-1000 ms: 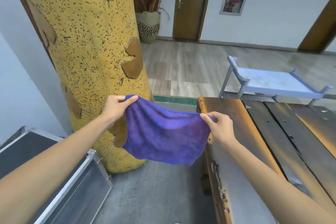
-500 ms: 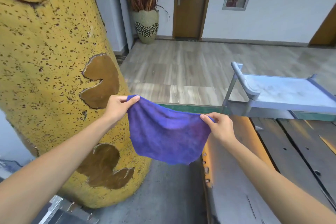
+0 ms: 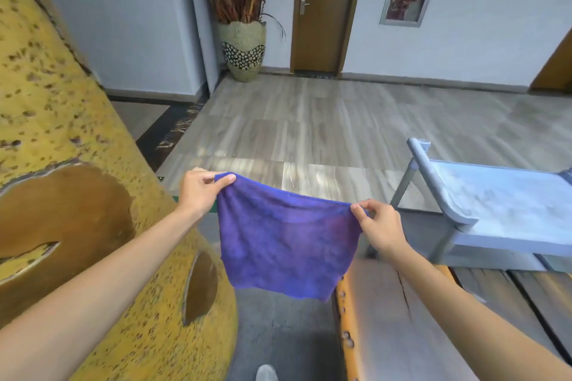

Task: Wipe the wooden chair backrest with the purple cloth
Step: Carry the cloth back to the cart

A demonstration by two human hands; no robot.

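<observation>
While both hands pinch its top corners, purple cloth [image 3: 286,240] hanging spread, left hand [image 3: 201,192], right hand [image 3: 379,226], fingers curled.

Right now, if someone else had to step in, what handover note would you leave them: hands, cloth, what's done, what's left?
Left hand: pinches the top left corner of the purple cloth.
Right hand: pinches the top right corner.
The cloth hangs spread in the air between both hands, touching nothing, with the yellow speckled pillar at left and a wooden surface at lower right.
Done: cloth picked up and opened out.
Left: all the wiping. No chair backrest can be clearly made out in this view, so find it first, then wipe it with the cloth.
</observation>
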